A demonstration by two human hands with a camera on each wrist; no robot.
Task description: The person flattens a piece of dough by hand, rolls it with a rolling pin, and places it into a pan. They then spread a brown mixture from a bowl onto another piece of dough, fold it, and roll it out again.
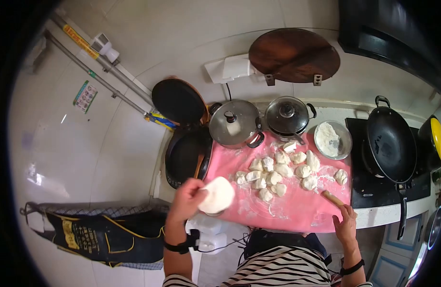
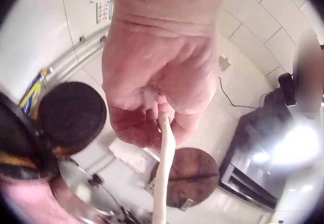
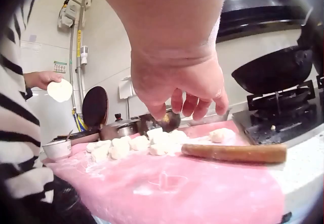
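My left hand [image 1: 184, 201] pinches a flat round of dough [image 1: 217, 195] by its edge, raised near the left end of the pink mat [image 1: 259, 210]. Seen edge-on in the left wrist view, the dough round [image 2: 163, 176] hangs from the fingers as a thin strip. My right hand [image 1: 346, 225] is at the mat's right end, close over a wooden rolling pin [image 3: 235, 153]. Its fingers [image 3: 190, 106] are loosely bent above the pin and hold nothing. Several floury dough lumps [image 1: 274, 177] lie clustered mid-mat, and one lump [image 1: 340, 177] sits apart at the right.
Behind the mat stand two lidded pots [image 1: 237, 126] and a metal bowl of flour [image 1: 333, 139]. An open electric griddle [image 1: 182, 153] is at the left. At the right a black wok [image 1: 392, 143] sits on the stove. A white bowl [image 3: 56, 150] stands at the mat's left end.
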